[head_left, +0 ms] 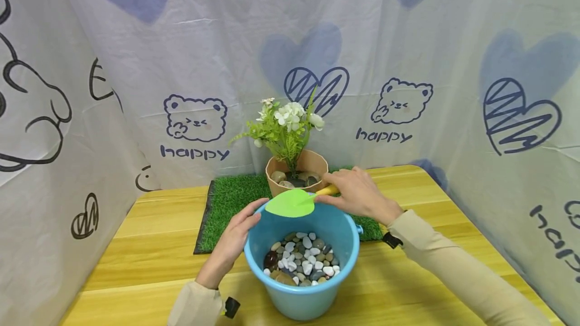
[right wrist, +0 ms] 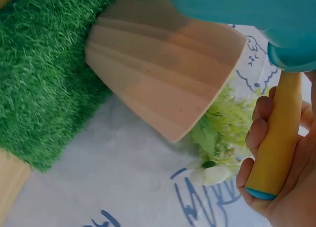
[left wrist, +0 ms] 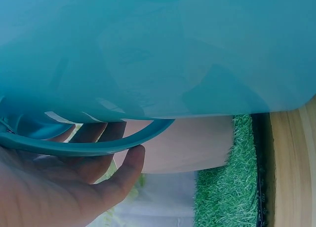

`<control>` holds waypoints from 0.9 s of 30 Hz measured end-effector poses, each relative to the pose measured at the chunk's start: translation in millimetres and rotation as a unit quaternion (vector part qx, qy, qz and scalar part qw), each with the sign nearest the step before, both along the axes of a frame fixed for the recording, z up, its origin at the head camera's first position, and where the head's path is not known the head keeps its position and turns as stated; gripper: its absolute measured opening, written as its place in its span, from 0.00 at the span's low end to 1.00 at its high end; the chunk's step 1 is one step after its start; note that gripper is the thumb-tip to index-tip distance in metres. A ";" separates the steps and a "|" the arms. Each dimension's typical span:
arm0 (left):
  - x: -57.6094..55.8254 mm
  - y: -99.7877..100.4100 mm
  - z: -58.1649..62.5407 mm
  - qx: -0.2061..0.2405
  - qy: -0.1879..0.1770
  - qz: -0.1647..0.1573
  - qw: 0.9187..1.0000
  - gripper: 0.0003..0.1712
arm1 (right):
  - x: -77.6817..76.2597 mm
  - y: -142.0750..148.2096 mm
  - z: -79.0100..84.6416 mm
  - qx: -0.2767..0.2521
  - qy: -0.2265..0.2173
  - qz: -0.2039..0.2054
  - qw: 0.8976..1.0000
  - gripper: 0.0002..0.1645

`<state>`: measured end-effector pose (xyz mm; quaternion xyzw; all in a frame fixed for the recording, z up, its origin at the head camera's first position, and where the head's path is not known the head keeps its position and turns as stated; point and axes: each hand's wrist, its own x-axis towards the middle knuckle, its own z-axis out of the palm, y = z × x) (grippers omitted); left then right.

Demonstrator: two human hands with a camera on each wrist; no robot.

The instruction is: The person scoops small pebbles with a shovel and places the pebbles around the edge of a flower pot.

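Note:
A light blue bucket (head_left: 301,298) holds several white, grey and brown pebbles (head_left: 308,260). My left hand (head_left: 231,240) grips the bucket at its left rim. In the left wrist view, its fingers (left wrist: 91,133) reach behind the bucket's curved handle (left wrist: 98,147). My right hand (head_left: 358,192) grips the yellow handle (right wrist: 277,138) of a toy trowel. The trowel's green leaf-shaped blade (head_left: 290,204) lies over the far rim of the bucket, above the pebbles, with no stones visible on it. The right thumb is partly out of the right wrist view.
Just behind the bucket stands a tan flowerpot (head_left: 296,167) with white flowers (head_left: 290,115) and larger stones inside. Under the pot lies a green turf mat (head_left: 231,210) on the wooden table (head_left: 149,245). Printed cloth (head_left: 254,39) hangs behind and on both sides.

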<state>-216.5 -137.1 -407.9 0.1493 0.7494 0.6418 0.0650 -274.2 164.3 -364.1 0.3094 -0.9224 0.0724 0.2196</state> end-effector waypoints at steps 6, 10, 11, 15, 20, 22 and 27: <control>0.1 0.6 0.6 -0.009 0.008 0.008 1.000 0.26 | 8.5 -2.9 5.4 0.027 0.066 0.048 0.996 0.24; 0.7 1.1 0.3 -0.009 0.006 0.013 1.000 0.24 | 13.2 -5.4 7.2 0.043 0.114 0.079 0.989 0.26; 0.9 1.2 0.1 -0.009 0.005 0.014 1.000 0.24 | 14.1 -5.9 7.2 0.048 0.123 0.085 0.988 0.26; 1.7 0.9 -0.8 -0.009 -0.002 0.015 1.000 0.24 | 16.3 -8.1 6.3 0.067 0.138 0.104 0.983 0.26; 1.8 0.6 -0.7 -0.003 -0.005 0.014 1.000 0.24 | 20.1 -12.1 7.8 0.094 0.135 0.125 0.978 0.26; 1.6 0.6 -0.5 0.000 -0.004 0.011 1.000 0.24 | 21.8 -13.9 8.8 0.111 0.135 0.128 0.976 0.27; 0.8 0.9 -0.7 0.003 -0.003 0.010 1.000 0.25 | 25.1 -20.5 9.7 0.158 0.146 0.123 0.969 0.28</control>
